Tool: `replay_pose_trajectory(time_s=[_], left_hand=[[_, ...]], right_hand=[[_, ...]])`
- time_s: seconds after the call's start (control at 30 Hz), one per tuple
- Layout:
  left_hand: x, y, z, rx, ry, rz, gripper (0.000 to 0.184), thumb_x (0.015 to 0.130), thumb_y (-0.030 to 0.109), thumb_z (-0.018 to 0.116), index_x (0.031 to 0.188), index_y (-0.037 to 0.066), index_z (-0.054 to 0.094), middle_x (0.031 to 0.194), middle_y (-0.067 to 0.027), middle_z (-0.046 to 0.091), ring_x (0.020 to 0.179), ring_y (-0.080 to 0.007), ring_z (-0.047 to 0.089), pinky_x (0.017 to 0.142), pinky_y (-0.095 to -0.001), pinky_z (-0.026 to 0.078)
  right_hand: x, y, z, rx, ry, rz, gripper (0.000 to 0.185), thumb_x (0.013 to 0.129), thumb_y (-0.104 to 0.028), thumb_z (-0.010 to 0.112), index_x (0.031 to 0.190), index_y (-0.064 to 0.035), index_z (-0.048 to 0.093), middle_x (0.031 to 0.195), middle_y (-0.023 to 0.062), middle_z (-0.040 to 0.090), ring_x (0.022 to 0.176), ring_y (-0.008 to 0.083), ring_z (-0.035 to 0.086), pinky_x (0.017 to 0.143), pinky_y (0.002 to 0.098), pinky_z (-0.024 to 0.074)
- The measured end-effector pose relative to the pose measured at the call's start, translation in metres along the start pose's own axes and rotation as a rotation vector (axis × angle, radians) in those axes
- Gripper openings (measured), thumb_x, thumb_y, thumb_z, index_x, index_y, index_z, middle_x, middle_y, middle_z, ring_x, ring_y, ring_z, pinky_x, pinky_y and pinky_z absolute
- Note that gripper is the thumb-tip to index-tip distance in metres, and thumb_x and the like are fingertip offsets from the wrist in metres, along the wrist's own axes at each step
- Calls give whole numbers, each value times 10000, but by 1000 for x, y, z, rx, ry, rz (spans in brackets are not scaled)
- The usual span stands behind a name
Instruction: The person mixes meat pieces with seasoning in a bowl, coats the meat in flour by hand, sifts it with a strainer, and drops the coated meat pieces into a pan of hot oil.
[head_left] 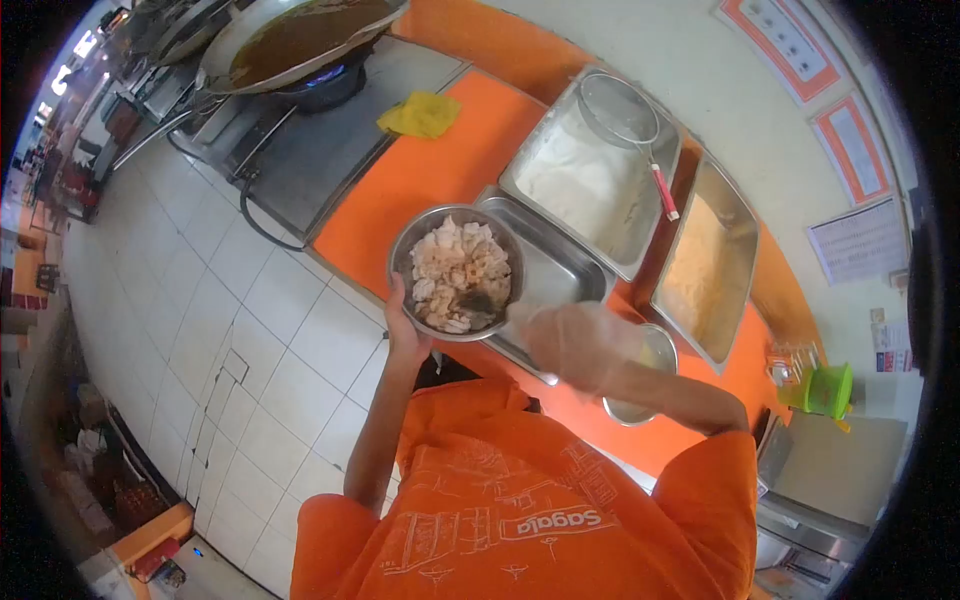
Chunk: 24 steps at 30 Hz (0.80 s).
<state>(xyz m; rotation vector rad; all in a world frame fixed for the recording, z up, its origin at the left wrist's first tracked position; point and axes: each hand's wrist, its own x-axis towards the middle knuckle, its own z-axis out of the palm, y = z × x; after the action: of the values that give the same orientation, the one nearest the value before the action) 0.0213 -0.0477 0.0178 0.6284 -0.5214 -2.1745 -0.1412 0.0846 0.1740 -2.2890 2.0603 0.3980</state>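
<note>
My left hand (403, 325) grips the lower left rim of a round metal bowl (398, 250). Pale, lumpy pieces of food (460, 270) fill the bowl, with a dark patch near their lower right. My right hand (575, 345), smeared by motion, is just right of the bowl; its fingers cannot be made out. Partly behind that hand and forearm is a second round bowl (668, 352). An empty-looking rectangular metal tray (560, 262) lies beside the first bowl.
A deep tray (570, 185) of white powder carries a red-handled strainer (665, 190). Another tray (705, 260) stands to its right. Top left, a wok (300, 45) of brown liquid sits over a blue flame. A yellow cloth (420, 115) and green container (828, 390) are on the orange counter.
</note>
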Motion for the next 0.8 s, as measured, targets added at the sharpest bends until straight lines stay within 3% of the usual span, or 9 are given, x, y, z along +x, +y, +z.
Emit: replay_pose_trajectory(time_s=[0.1,0.23,0.27,0.37,0.4,0.53,0.6,0.7,0.8], left_hand=[[-13,-2,5,58,-12,-148,620,974,492,403,1392,41,326,1351,-154,464,1233,-294,483,993,-415,440],[-20,-5,20,89,-17,-144,629,973,487,415,1404,40,314,1356,-145,460,1250,-272,464,1023,-408,410],[-22,-7,22,111,-16,-148,639,967,492,429,1408,44,312,1344,-136,470,1244,-260,466,1033,-407,399],[-15,-13,24,-33,-51,-254,646,962,496,445,1409,49,312,1347,-123,462,1234,-251,471,1030,-402,402],[-11,-14,23,-16,-49,-225,650,960,499,447,1410,50,311,1351,-122,457,1237,-250,467,1030,-402,401],[-16,-14,34,45,-76,-202,662,956,513,449,1410,51,313,1362,-122,437,1246,-248,455,1027,-404,401],[-14,-27,47,56,-11,-212,658,957,519,443,1396,40,337,1344,-123,451,1237,-254,461,1014,-407,407],[-9,-34,53,-6,-26,-208,631,964,506,434,1384,40,358,1334,-111,465,1225,-261,472,1011,-408,406],[2,-30,47,65,4,-137,620,960,515,429,1340,26,411,1317,-124,509,1196,-267,513,991,-409,430]], right_hand=[[12,20,-3,15,-134,96,37,729,-142,631,717,-134,597,515,45,589,442,206,608,338,366,424],[1,19,-51,32,181,200,69,775,-141,611,806,-79,619,631,81,642,573,244,661,442,370,503],[9,18,-63,31,-54,330,95,797,-147,601,809,-53,599,698,93,660,651,249,677,492,368,526],[4,5,-58,188,-276,154,116,814,-155,599,835,-46,566,703,96,656,655,247,676,486,360,528],[-13,-1,-40,170,-56,28,141,815,-154,603,872,-33,557,720,91,664,660,239,679,500,345,536],[-25,-14,-43,128,-265,107,163,823,-156,590,891,-13,549,721,99,665,672,209,682,500,345,538],[-8,-15,-30,89,-153,219,163,823,-153,586,892,-8,557,728,103,666,688,190,684,492,340,532],[-18,8,-35,-16,-60,13,154,833,-146,582,913,-15,570,722,126,665,661,196,690,460,324,519],[-26,-7,-61,134,-238,194,195,780,-152,634,909,-21,572,733,111,657,682,199,689,474,313,525]])
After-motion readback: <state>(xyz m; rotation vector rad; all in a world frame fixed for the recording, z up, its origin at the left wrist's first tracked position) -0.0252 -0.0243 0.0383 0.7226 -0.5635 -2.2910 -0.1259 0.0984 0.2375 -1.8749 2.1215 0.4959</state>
